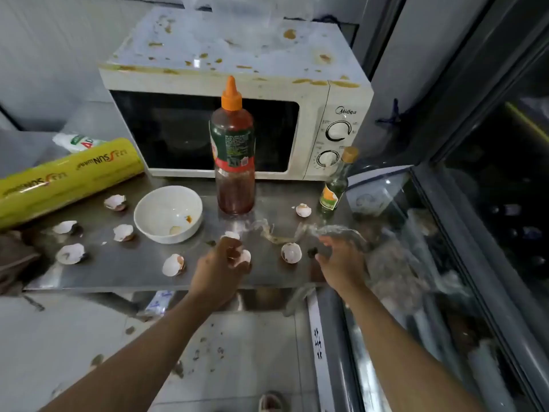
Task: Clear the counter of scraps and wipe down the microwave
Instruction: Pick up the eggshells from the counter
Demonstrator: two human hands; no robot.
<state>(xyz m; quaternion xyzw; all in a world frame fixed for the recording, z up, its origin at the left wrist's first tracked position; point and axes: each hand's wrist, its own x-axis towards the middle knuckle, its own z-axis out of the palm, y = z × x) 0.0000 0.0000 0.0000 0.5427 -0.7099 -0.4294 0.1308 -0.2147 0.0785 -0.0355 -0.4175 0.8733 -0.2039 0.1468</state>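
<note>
Brittle curved eggshells (pixel 242 257) in left hand (pixel 221 263)

Kitchen — microwave (pixel 234 114), sauce bottle (pixel 233 156), steel counter (pixel 148 272).

- The microwave (pixel 234 114) stands at the back of the bench (pixel 118 275).
- The sauce bottle (pixel 234 156) stands upright just before the microwave's door.
- The bowl (pixel 168 214) sits before the microwave, left of the sauce bottle.
- The small bottle (pixel 335 185) stands before the microwave's dials, right of the sauce bottle.
- The film roll (pixel 68 176) lies to the left of the microwave, a packet (pixel 78 142) behind it.
- Eggshells (pixel 70 253) lie scattered on the bench before the microwave, left and right of the bowl.
- The left hand (pixel 221 263) holds shell pieces before the sauce bottle.
- The right hand (pixel 341 260) grips a plastic bag (pixel 344 233) before the small bottle.
</note>
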